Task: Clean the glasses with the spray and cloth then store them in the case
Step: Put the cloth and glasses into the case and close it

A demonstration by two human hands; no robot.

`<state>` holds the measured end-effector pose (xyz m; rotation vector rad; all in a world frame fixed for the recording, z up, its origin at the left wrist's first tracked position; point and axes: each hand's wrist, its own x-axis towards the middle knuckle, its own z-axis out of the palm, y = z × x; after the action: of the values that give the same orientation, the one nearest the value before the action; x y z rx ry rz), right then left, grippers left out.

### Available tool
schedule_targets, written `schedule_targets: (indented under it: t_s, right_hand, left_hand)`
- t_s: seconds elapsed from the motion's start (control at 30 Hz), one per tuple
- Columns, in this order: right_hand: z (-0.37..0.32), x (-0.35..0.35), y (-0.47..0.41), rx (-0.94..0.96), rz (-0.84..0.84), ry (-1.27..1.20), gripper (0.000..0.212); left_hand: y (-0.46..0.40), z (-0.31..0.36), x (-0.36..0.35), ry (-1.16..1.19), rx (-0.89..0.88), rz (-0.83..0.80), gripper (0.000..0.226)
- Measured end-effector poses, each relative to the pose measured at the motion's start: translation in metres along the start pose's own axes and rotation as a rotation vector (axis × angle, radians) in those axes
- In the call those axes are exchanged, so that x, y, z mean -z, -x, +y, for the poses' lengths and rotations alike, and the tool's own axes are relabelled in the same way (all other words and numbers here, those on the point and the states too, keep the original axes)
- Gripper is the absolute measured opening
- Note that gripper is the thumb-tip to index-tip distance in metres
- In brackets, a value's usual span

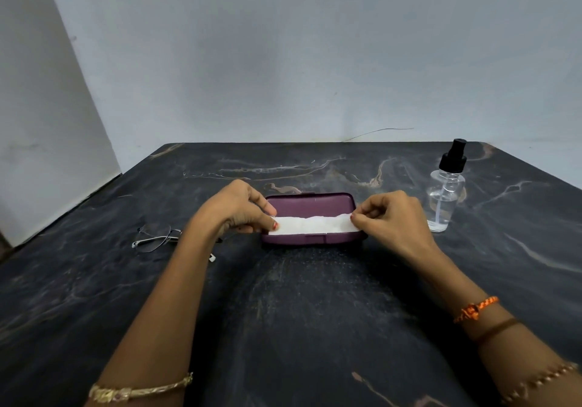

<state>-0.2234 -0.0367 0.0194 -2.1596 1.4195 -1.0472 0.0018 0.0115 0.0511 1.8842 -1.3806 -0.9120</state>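
Note:
A purple glasses case [310, 205] lies closed in the middle of the dark marble table [299, 296]. A white cloth [313, 225] is stretched flat across the case's front half. My left hand [239, 208] pinches its left end and my right hand [393, 217] pinches its right end. Thin-framed glasses [156, 238] rest on the table to the left, partly hidden behind my left forearm. A clear spray bottle [446, 191] with a black pump top stands upright to the right of the case.
The table's back edge meets a pale wall [283, 60]. A thin wire [378, 132] runs along the wall near the back edge. Bangles and thread bands sit on both wrists.

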Motion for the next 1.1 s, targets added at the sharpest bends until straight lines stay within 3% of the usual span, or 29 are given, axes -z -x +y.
schedule_targets:
  t_s: [0.6,0.87,1.1]
  right_hand:
    - [-0.001,0.0,0.002,0.053,-0.162,0.126,0.012]
    - [0.004,0.001,0.0,0.103,-0.155,0.261,0.017]
    - [0.006,0.003,0.0,0.075,-0.146,0.278,0.011]
  left_hand:
    - [-0.006,0.002,-0.013,-0.173,0.054,0.018,0.027]
    - [-0.006,0.0,-0.01,-0.101,0.063,0.008,0.021]
    - [-0.009,-0.002,-0.018,-0.171,0.045,0.082,0.023]
